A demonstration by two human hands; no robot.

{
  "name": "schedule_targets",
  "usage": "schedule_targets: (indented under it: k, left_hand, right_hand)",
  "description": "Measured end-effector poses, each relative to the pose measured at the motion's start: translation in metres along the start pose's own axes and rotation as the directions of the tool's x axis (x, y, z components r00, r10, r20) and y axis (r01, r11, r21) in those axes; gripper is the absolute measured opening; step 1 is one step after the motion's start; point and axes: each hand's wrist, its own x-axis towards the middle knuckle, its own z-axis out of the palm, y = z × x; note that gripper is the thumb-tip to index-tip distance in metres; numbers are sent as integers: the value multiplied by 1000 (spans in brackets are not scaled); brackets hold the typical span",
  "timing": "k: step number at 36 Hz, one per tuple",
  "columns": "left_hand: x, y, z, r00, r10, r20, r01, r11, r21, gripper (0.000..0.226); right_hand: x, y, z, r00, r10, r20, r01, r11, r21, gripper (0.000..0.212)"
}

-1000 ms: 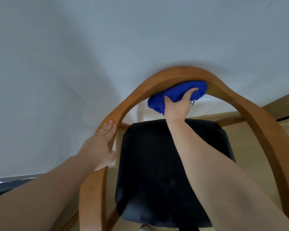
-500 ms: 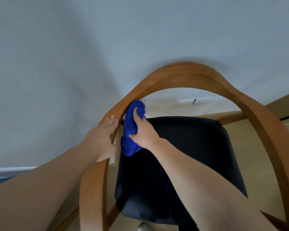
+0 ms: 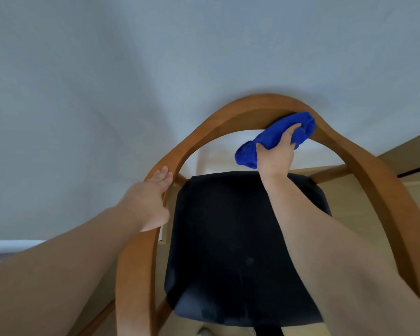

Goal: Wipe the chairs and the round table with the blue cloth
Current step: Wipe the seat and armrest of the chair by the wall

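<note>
A wooden chair with a curved brown backrest rail (image 3: 228, 122) and a black padded seat (image 3: 233, 243) fills the lower middle of the head view. My right hand (image 3: 275, 156) is shut on the bunched blue cloth (image 3: 272, 139) and presses it against the inner face of the rail, right of its top. My left hand (image 3: 150, 202) grips the rail's left side, fingers laid along the wood. The round table is out of sight.
A plain pale wall (image 3: 155, 69) stands right behind the chair. Light wood flooring (image 3: 374, 204) shows at the right and under the seat. A white baseboard strip (image 3: 12, 244) runs along the left.
My right hand has swept the blue cloth from the rail's left side, next to my left hand, back up and across to the right of the top. My left hand has held its grip.
</note>
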Motion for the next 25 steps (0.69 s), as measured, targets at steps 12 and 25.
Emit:
schedule_targets:
  k: [12, 25]
  left_hand:
    - [0, -6, 0, 999, 40, 14, -39, 998, -52, 95]
    - [1, -10, 7, 997, 66, -31, -67, 997, -44, 94]
  right_hand:
    - [-35, -20, 52, 939, -285, 192, 310, 943, -120, 90]
    - [-103, -9, 77, 630, -433, 645, 661, 734, -154, 91]
